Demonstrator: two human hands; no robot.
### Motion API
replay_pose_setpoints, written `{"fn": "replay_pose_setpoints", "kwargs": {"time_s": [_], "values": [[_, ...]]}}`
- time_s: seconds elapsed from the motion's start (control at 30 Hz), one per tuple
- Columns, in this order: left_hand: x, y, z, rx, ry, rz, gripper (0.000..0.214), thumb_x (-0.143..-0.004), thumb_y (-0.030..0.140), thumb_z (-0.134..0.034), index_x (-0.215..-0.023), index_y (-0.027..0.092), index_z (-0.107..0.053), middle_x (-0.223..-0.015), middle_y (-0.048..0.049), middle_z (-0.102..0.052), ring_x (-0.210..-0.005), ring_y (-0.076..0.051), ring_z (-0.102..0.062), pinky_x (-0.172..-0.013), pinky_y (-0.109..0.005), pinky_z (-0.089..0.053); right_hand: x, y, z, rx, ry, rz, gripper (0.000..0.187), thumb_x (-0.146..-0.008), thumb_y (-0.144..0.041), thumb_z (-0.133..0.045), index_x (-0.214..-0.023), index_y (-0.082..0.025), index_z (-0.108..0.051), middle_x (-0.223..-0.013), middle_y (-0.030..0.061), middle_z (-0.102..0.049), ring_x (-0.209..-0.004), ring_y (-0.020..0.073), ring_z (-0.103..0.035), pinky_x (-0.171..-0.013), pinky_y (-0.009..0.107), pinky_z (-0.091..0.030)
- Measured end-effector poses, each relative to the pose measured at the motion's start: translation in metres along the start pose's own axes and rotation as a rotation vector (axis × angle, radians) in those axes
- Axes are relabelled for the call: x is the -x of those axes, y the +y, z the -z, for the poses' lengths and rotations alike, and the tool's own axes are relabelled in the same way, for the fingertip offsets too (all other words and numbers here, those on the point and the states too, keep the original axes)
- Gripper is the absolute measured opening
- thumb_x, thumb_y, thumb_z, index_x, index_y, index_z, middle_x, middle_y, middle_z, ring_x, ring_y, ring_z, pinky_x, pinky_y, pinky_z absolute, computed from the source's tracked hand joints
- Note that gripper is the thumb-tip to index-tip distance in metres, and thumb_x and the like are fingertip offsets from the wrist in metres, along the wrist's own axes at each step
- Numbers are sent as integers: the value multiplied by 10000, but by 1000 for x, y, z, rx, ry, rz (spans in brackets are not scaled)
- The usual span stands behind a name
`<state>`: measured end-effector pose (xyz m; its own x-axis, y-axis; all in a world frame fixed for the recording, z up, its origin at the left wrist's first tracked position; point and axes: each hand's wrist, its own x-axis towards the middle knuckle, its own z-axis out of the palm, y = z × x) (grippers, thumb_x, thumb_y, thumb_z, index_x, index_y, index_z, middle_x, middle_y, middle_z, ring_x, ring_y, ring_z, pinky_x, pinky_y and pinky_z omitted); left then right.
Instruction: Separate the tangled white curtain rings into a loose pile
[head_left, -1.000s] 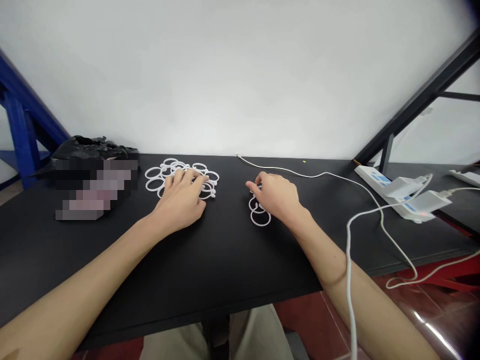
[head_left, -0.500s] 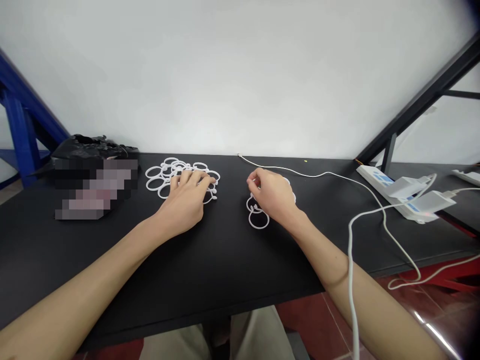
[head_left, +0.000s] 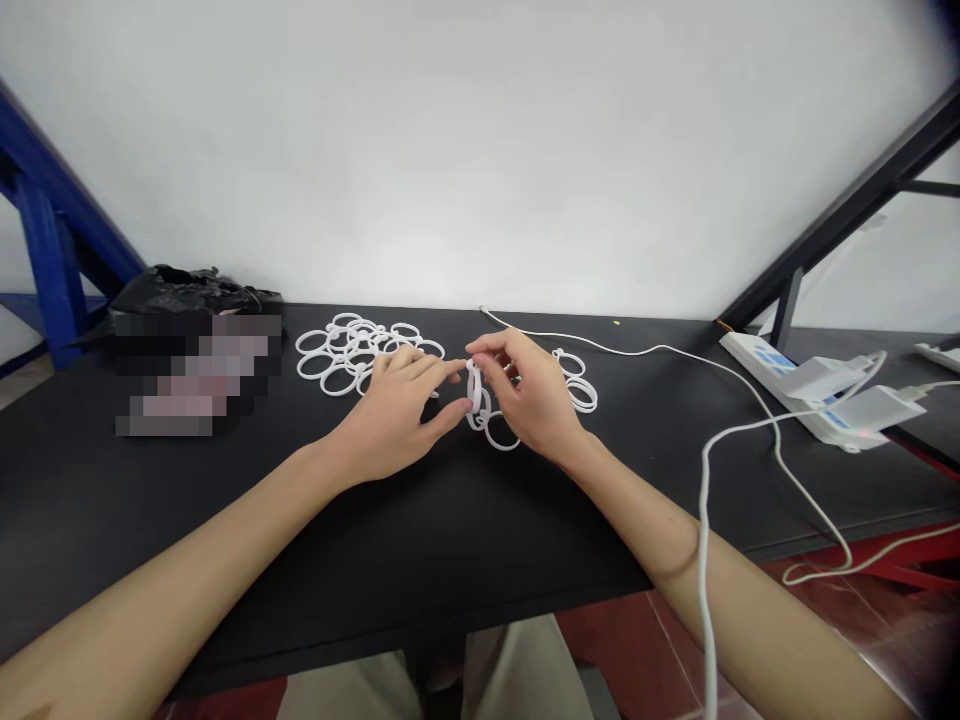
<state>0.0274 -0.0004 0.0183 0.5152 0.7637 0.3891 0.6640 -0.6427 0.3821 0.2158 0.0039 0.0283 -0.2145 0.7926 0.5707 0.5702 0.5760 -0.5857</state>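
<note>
A heap of loose white plastic rings (head_left: 341, 352) lies on the black table (head_left: 420, 520), left of centre. My left hand (head_left: 401, 405) and my right hand (head_left: 529, 395) meet in the middle. Both pinch a white ring (head_left: 474, 390) that stands on edge between their fingertips. That ring joins a short chain of linked rings (head_left: 499, 430) hanging down to the table under my right hand. More linked rings (head_left: 579, 385) lie just right of my right hand.
A black plastic bag (head_left: 187, 292) sits at the back left beside a blurred patch. A white cable (head_left: 701, 440) runs across the table and over its front edge. White power strips with chargers (head_left: 814, 390) lie at the right. A blue frame stands far left.
My left hand left the heap and moved right with a ring. My right hand lifted the end of the chain and moved left to meet it.
</note>
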Motion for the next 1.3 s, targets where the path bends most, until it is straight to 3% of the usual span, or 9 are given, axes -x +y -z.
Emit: {"fn": "replay_pose_setpoints", "kwargs": {"time_s": [0.13, 0.4, 0.6, 0.73, 0.83, 0.93, 1.03, 1.1, 1.3], "values": [[1, 4, 2, 125, -42, 6, 339, -991, 439, -382, -1192, 254, -582, -1094, -32, -668, -1046, -245, -483, -980, -452, -337, 1, -2, 1, -31, -1, 10, 150, -963, -282, -517, -1003, -224, -649, -979, 21, -695, -779, 130, -608, -705, 271, -490], [-1, 2, 1, 184, 33, 104, 342, -870, 429, -606, -1158, 247, -577, -1049, -24, -654, -1026, -238, -533, -939, -400, -434, 0, -3, 2, -53, -45, -111, 186, -970, -325, -485, -1065, -215, -601, -926, 12, -680, -765, 128, -613, -695, 263, -461], [-2, -2, 0, 141, 106, 112, 339, -848, 408, -606, -1132, 234, -548, -1047, -29, -623, -1068, -246, -515, -961, -414, -428, -1, 6, -4, 190, -361, -101, 327, -1019, -277, -377, -734, -201, -520, -728, 1, -610, -739, 148, -519, -676, 274, -369], [-3, -1, 1, 62, 144, 109, 332, -845, 374, -596, -1133, 217, -548, -1036, -41, -614, -1055, -256, -490, -968, -439, -410, -1, 9, -9, 401, -438, -59, 342, -1016, -267, -401, -702, -197, -516, -686, 26, -581, -735, 174, -465, -665, 293, -340], [-4, -2, 2, -13, 174, 99, 372, -847, 370, -597, -1185, 220, -551, -1023, -45, -600, -1013, -257, -480, -959, -455, -400, -2, 12, -5, 507, -418, -81, 316, -1008, -291, -427, -745, -185, -567, -754, 58, -629, -767, 195, -487, -705, 315, -361], [-3, -5, 1, -60, 185, 56, 369, -856, 370, -597, -1193, 223, -564, -1031, -47, -595, -1000, -253, -472, -978, -465, -380, -4, 13, 1, 520, -311, -76, 279, -1006, -265, -416, -839, -169, -617, -881, 84, -669, -845, 213, -527, -779, 335, -393], [-3, -7, -1, -70, 174, 22, 374, -858, 379, -603, -1192, 212, -566, -1056, -55, -599, -1011, -255, -468, -976, -464, -380, -5, 8, 6, 301, -165, -34, 278, -1023, -306, -383, -1019, -178, -629, -991, 66, -683, -914, 192, -569, -830, 320, -422], [-3, -8, -2, -65, 168, 13, 365, -853, 387, -606, -1169, 207, -568, -1053, -58, -605, -1014, -259, -470, -963, -462, -389, -4, 4, 6, 124, -147, -10, 249, -1001, -352, -452, -1097, -193, -618, -996, 42, -686, -910, 168, -594, -818, 293, -443], [-3, -7, -2, -35, 172, -28, 301, -856, 388, -609, -1098, 211, -577, -1034, -53, -628, -1008, -255, -484, -936, -442, -406, -1, 0, 0, -76, -145, -18, 140, -946, -316, -565, -972, -207, -649, -835, -7, -691, -694, 113, -579, -656, 238, -430]]}}
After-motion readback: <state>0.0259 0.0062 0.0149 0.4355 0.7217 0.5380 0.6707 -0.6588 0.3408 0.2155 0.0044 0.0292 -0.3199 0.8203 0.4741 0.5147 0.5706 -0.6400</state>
